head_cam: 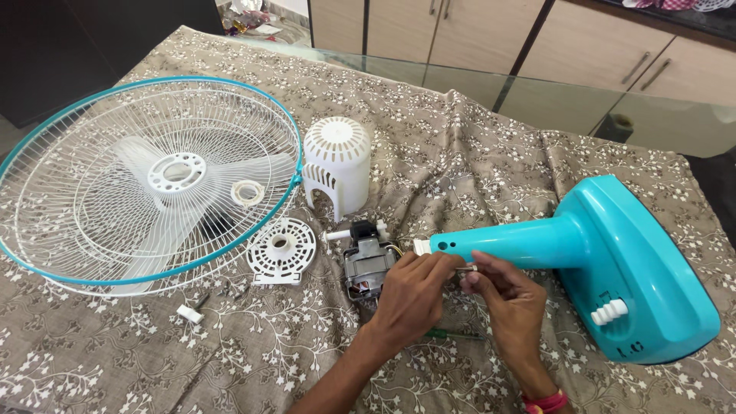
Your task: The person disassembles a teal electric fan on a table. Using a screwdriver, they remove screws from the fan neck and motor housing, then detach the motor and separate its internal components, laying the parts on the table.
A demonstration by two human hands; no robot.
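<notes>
Head view: the left hand (414,287) and right hand (506,295) meet at six o'clock under the turquoise fan stand (613,261), whose neck touches the motor (366,261) on the bench (460,161). Right fingers pinch a small metal part (466,269); left fingers curl closed against the neck. The grille (146,180) lies at nine o'clock.

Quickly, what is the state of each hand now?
Left hand: closed on the fan motor.
Right hand: pinching a small metal part beside the turquoise stand.
</notes>
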